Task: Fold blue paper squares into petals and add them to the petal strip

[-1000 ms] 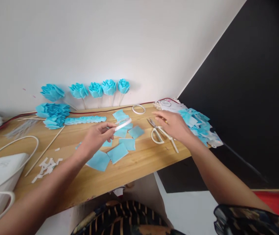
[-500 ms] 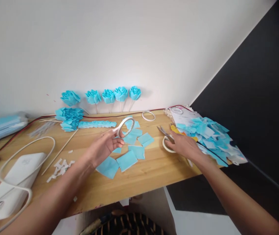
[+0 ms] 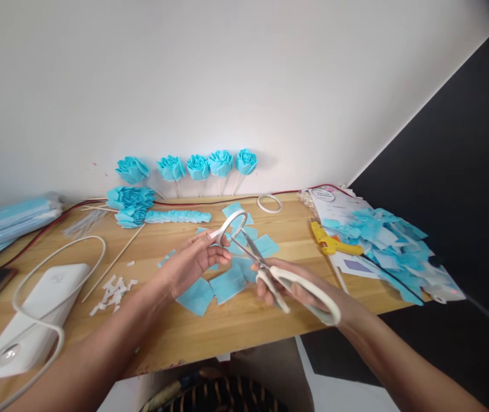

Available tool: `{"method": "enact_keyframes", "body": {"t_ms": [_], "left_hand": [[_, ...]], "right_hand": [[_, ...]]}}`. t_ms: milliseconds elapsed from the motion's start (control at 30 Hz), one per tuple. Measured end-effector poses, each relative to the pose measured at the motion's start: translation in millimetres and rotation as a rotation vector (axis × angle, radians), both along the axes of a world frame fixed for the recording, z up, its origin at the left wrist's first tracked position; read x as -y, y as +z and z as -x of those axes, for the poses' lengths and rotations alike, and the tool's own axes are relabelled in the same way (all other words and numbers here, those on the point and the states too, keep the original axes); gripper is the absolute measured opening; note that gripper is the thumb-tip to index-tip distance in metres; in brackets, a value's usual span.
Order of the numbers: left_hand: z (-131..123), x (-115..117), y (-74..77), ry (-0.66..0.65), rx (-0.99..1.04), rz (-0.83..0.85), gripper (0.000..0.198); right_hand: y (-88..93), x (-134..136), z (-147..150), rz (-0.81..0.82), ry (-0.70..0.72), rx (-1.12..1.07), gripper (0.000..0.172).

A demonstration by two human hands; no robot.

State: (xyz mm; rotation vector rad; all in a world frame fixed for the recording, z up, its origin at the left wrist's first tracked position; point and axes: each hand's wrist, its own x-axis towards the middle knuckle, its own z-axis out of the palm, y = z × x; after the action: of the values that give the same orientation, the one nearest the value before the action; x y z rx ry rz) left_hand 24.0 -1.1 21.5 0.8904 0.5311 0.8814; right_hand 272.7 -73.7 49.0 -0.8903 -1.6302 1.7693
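My left hand (image 3: 193, 264) is closed on a white roll of tape (image 3: 228, 225), held up above the wooden table (image 3: 176, 332). My right hand (image 3: 308, 294) grips white-handled scissors (image 3: 290, 283), blades pointing up-left toward the tape roll and nearly touching it. Below both hands lie several light blue paper squares (image 3: 227, 283) on the table.
Blue paper flowers on sticks (image 3: 197, 166) lean on the wall at the back. A second tape roll (image 3: 269, 202), a yellow glue gun (image 3: 332, 243) and a heap of blue paper pieces (image 3: 388, 243) lie right. A white power bank with cable (image 3: 34, 312), white scraps (image 3: 113, 287) and a stack of blue sheets (image 3: 6, 220) lie left.
My right hand has picked the scissors up from the table and brought them left toward the tape roll. My left hand kept the roll and shifted slightly.
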Motion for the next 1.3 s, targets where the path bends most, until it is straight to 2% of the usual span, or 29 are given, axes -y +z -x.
{"method": "enact_keyframes", "body": {"t_ms": [167, 367, 733, 1067, 1300], "left_hand": [[-1.3, 0.5, -0.2, -0.005, -0.003, 0.002, 0.025], [-2.6, -0.2, 4.2, 0.062, -0.009, -0.030, 0.024], [-9.9, 9.0, 5.3, 0.016, -0.022, -0.020, 0.027], [-10.0, 10.0, 1.4, 0.020, -0.026, -0.046, 0.023], [-10.6, 8.9, 1.8, 0.019, -0.026, -0.054, 0.022]], "right_hand": [[-6.2, -7.2, 12.3, 0.052, 0.047, -0.081, 0.061], [-7.4, -12.0, 15.3, 0.107, 0.071, -0.086, 0.060], [-0.1, -22.5, 36.9, 0.058, 0.025, -0.086, 0.060], [-4.5, -23.8, 41.0, 0.056, 0.017, -0.136, 0.058], [-5.8, -18.2, 45.3, 0.118, -0.045, -0.160, 0.044]]}}
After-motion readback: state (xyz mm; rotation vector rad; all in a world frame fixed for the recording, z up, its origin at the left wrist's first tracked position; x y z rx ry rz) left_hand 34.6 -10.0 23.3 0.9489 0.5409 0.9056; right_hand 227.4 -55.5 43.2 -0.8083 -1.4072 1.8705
